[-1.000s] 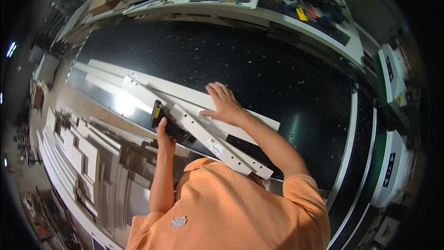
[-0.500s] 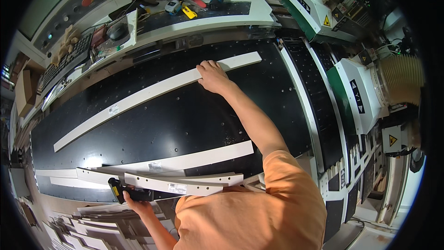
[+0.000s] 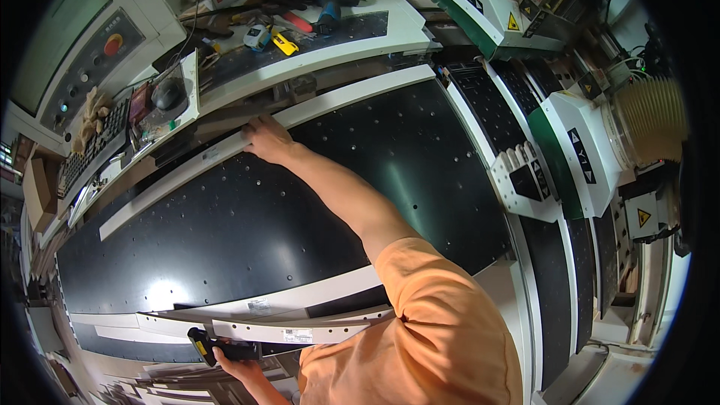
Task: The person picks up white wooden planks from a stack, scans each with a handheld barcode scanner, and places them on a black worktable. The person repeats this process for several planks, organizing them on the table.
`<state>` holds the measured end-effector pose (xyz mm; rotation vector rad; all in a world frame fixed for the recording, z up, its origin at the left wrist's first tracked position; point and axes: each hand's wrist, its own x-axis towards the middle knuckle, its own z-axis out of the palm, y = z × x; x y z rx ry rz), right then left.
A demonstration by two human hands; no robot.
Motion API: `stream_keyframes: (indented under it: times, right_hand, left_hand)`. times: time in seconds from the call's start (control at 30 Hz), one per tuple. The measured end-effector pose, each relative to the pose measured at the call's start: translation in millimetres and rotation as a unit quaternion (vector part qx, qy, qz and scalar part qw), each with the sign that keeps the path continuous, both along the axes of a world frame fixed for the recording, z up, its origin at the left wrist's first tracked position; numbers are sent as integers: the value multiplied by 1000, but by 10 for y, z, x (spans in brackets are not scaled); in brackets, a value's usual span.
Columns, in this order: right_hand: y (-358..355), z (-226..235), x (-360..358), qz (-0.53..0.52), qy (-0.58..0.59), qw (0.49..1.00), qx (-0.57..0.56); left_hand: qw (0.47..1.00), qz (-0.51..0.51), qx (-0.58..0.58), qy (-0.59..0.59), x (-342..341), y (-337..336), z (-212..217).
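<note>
My right hand [image 3: 268, 139] reaches to the far edge of the black table, its fingers closed over a long white board strip [image 3: 352, 91]. A small printed label [image 3: 212, 154] is stuck on that strip, left of the hand. Low in the view, my left hand [image 3: 238, 366] grips a black handheld barcode scanner [image 3: 201, 345] with a yellow mark. Beside the scanner lies a white strip with drilled holes [image 3: 255, 330], with a label of its own. A further labelled strip [image 3: 322, 292] rests just beyond it, partly hidden by my right arm.
Under the strips is the black, hole-dotted machine table [image 3: 247, 232]. At the back, a white bench [image 3: 409, 26] carries a blue drill [image 3: 328, 15] and a yellow cutter [image 3: 284, 43]. Machine heads with hoses [image 3: 585, 150] stand to the right. A control panel [image 3: 90, 67] is at upper left.
The strip under my right hand has moved away from me to the table's far edge. My right hand went with it, leftward and farther off. The left hand still holds the scanner.
</note>
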<state>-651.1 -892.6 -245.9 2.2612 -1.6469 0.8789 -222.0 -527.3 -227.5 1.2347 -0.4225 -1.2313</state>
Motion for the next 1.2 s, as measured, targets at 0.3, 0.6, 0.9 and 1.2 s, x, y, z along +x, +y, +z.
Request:
stream_keyframes:
  times: [0.3,0.6,0.9,1.2]
  right_hand:
    - [-365,85,-751,-74,22,989,125]
    - [-209,303,-871,-98,17,982,162]
    - [-75,215,-1313,-113,-10,985,126]
    - [-37,249,-1214,-186,65,971,137]
  left_hand:
    - [999,25,22,-22,-116,6,99]
    - [999,29,21,-24,-97,-17,89]
    - [1000,1,0,-3,-163,2,141]
    - [996,59,59,-42,-219,-15,149]
